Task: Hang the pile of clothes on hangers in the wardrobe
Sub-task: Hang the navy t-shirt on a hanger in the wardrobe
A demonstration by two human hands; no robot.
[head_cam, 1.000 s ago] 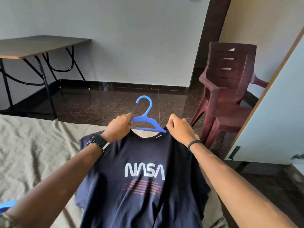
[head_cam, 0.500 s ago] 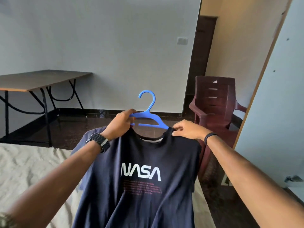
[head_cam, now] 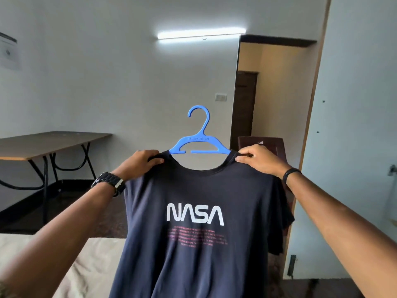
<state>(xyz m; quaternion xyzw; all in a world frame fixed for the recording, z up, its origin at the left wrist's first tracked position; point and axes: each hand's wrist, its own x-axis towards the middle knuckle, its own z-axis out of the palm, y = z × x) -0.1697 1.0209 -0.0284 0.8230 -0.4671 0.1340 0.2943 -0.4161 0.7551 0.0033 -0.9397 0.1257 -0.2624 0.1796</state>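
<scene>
A dark navy NASA t-shirt [head_cam: 197, 244] hangs on a blue plastic hanger [head_cam: 198, 143], held up in front of me at chest height. The hanger's hook stands upright above the neckline; its arms are hidden inside the shirt's shoulders. My left hand [head_cam: 141, 162] grips the shirt's left shoulder over the hanger arm. My right hand [head_cam: 257, 160] pinches the right shoulder beside the collar. The shirt hangs straight down, its print facing me.
A pale wardrobe door [head_cam: 354, 125] stands open at the right. A dark red plastic chair [head_cam: 270, 143] is partly hidden behind the shirt. A brown table [head_cam: 49, 143] on black legs stands at the left. The beige bed sheet [head_cam: 92, 265] lies below.
Both hands have lifted the shirt and hanger off the bed to chest height. My hands have moved apart onto the shoulders, and my view has tilted upward.
</scene>
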